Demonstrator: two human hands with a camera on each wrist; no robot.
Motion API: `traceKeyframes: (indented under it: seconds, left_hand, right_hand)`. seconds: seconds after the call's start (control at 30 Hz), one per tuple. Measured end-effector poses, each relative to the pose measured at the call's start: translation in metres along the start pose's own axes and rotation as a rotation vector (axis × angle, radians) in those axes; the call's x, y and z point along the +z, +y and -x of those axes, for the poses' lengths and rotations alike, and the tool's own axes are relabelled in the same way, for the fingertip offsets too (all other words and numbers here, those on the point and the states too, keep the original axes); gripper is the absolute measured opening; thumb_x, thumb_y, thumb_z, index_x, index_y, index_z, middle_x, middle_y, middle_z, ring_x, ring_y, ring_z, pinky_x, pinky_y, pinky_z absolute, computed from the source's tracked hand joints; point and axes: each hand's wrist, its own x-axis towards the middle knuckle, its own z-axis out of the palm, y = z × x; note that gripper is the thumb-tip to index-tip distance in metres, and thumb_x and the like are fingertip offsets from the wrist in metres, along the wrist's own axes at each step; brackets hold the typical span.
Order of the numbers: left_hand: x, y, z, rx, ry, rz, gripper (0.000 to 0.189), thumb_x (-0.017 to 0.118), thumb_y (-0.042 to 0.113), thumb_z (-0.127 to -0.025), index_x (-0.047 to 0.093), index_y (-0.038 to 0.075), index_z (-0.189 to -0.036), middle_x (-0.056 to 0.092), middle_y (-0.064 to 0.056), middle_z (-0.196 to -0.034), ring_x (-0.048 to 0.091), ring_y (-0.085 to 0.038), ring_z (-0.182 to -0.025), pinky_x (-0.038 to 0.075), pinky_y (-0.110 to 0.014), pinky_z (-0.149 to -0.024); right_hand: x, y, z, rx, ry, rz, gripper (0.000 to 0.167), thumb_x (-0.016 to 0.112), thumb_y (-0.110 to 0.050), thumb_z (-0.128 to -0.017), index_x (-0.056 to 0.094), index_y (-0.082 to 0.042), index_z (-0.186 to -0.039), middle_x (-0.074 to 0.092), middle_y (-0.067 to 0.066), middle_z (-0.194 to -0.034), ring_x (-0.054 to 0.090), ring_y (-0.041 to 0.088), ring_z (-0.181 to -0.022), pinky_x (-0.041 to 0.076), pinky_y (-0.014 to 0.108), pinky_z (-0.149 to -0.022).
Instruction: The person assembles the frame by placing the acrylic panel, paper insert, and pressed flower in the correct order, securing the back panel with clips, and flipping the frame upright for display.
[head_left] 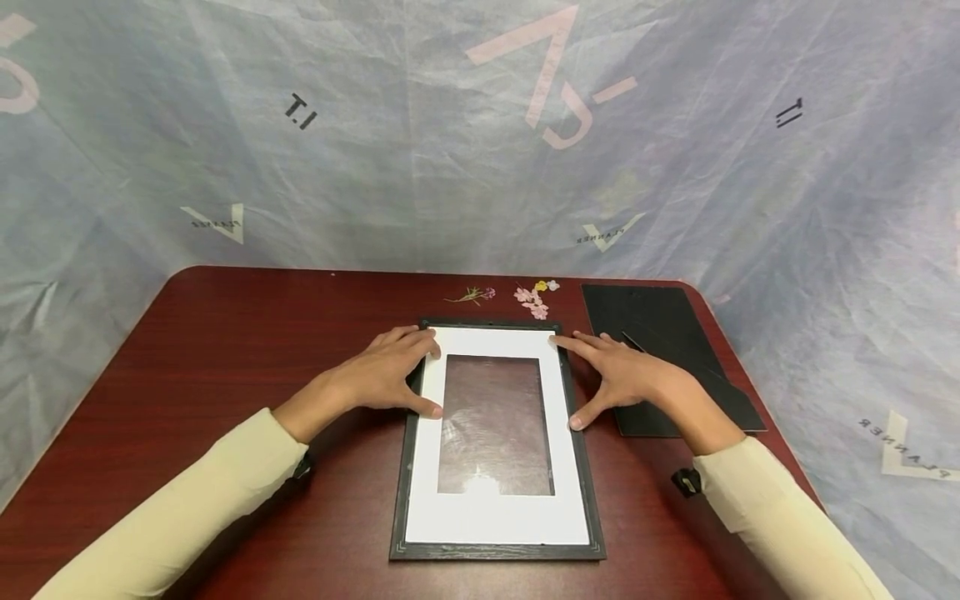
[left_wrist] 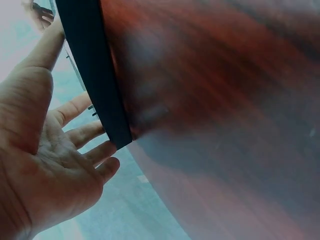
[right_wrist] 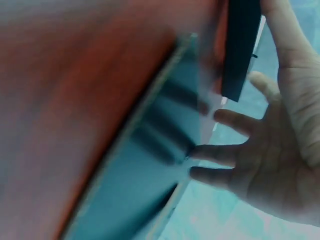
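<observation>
A dark picture frame (head_left: 495, 551) lies flat on the table, with a white mat (head_left: 498, 521) inside its border. Through the mat's rectangular window, a shiny clear pane (head_left: 491, 429) shows the reddish wood colour and a bright reflection. My left hand (head_left: 386, 371) rests at the left side, thumb and fingertips on the mat's edge. On the opposite side, my right hand (head_left: 626, 375) is spread, its thumb and index fingertip touching the mat's right edge. The wrist views show the frame's dark outer side (left_wrist: 90, 65) beside outstretched fingers; neither hand curls round it.
Behind the frame lie a purple flower sprig (head_left: 474, 295) and several small pink, yellow and pale blossoms (head_left: 534, 298). A black board (head_left: 645, 312) is at the right, with a thin dark stick-like tool (head_left: 632, 341) on it, partly hidden by my right hand. Printed sheeting (head_left: 405, 167) hangs around the table.
</observation>
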Motion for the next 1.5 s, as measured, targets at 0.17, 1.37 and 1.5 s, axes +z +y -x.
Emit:
traceKeyframes:
  seconds: [0.17, 1.37, 1.5]
  left_hand:
    - [-0.006, 0.004, -0.002, 0.025, -0.028, -0.046, 0.091, 0.094, 0.067, -0.083, 0.059, 0.014, -0.149, 0.037, -0.019, -0.183, 0.027, -0.050, -0.172, 0.020, -0.070, -0.139]
    - [-0.004, -0.036, 0.019, -0.099, -0.018, 0.091, 0.134, 0.095, 0.077, -0.075, 0.027, 0.031, -0.182, 0.012, -0.015, -0.192, 0.000, -0.055, -0.176, 0.004, -0.085, -0.134]
    - [-0.004, -0.037, 0.020, -0.125, -0.046, 0.086, 0.134, 0.093, 0.080, -0.075, 0.023, 0.037, -0.182, 0.010, -0.014, -0.192, -0.003, -0.056, -0.176, 0.000, -0.086, -0.133]
  right_hand:
    - [-0.008, -0.010, -0.004, 0.105, -0.089, -0.025, 0.143, 0.104, -0.066, -0.071, 0.017, -0.041, -0.182, 0.007, 0.020, -0.191, -0.001, 0.065, -0.172, 0.035, 0.089, -0.120]
    - [0.005, 0.001, 0.011, -0.047, 0.025, -0.126, 0.133, 0.098, -0.060, -0.084, 0.015, -0.030, -0.184, 0.010, 0.027, -0.189, 0.003, 0.064, -0.172, 0.011, 0.089, -0.129]
    - [0.007, 0.002, 0.012, -0.049, 0.045, -0.141, 0.130, 0.096, -0.061, -0.085, 0.017, -0.030, -0.183, 0.014, 0.023, -0.190, 0.006, 0.062, -0.173, 0.020, 0.090, -0.127]
